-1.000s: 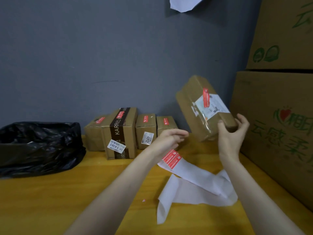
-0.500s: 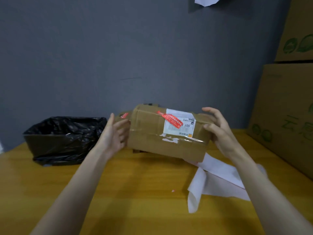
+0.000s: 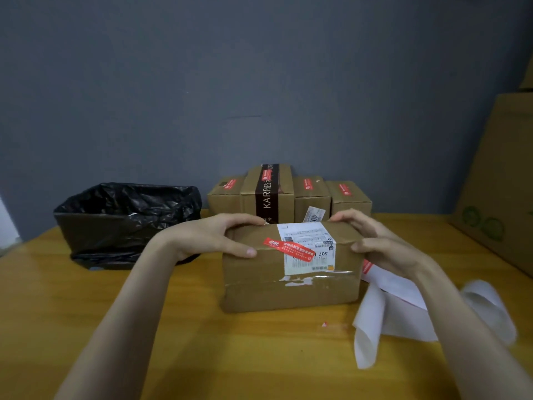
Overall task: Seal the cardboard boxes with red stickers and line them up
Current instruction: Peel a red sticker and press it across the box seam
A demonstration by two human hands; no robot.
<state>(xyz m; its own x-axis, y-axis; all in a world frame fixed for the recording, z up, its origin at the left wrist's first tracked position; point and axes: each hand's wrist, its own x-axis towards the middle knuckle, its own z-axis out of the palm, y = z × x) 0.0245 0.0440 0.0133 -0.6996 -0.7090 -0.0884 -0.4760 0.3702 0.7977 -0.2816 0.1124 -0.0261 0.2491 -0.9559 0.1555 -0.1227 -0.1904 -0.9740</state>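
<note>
The brown rectangular cardboard box [image 3: 259, 287] sits on the yellow wooden table [image 3: 178, 336], gripped at both ends. The left hand [image 3: 207, 241] and right hand [image 3: 380, 246] each curl over a top corner, thumbs on the near face. A red strip sticker [image 3: 288, 249] slants between the thumbs, and a row of smaller stickered cardboard boxes [image 3: 311, 197] stands just beyond the fingertips.

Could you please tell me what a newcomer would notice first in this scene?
First, the cardboard box at centre, gripped at both ends by the left hand and right hand, a red sticker slanting across its top front edge. Behind it, four stickered boxes stand in a row against the wall, a black bin bag to their left.
</note>
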